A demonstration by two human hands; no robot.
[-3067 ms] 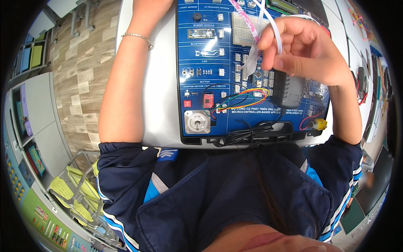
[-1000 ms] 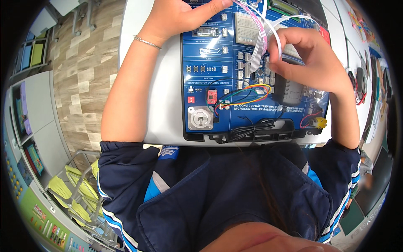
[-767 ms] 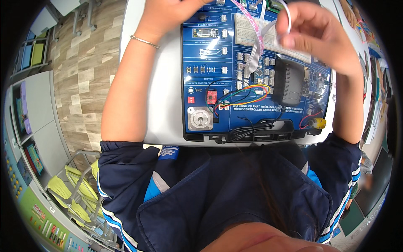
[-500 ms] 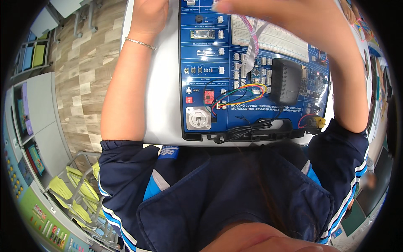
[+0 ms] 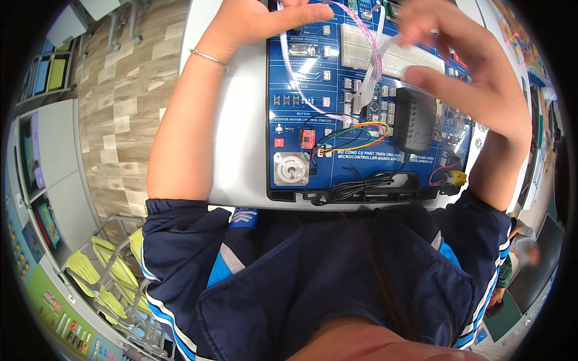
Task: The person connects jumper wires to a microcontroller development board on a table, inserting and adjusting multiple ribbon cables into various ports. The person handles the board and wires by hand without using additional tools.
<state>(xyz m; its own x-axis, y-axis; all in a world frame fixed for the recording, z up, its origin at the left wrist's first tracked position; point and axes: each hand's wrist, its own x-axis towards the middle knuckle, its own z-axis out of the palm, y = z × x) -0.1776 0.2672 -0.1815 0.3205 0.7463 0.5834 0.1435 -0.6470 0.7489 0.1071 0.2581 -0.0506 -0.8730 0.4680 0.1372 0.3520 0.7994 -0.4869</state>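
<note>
Ribbon cable point(image 5: 283, 42) loops from upper left of frame to blue board point(image 5: 322, 174), centre; our left hand point(image 5: 259, 24) beside it, grip cut off, we can't tell; right hand point(image 5: 478, 72) upper right, fingers apart; hasty tug could unseat cable

A pale pinkish cable point(image 5: 286, 57) now arcs down across the blue board point(image 5: 331, 174).
It runs from the left hand point(image 5: 265, 24), back over the board's upper-left part with its thumb out; the right hand point(image 5: 481, 66) has drawn back rightward, thumb apart from blurred fingers.
</note>
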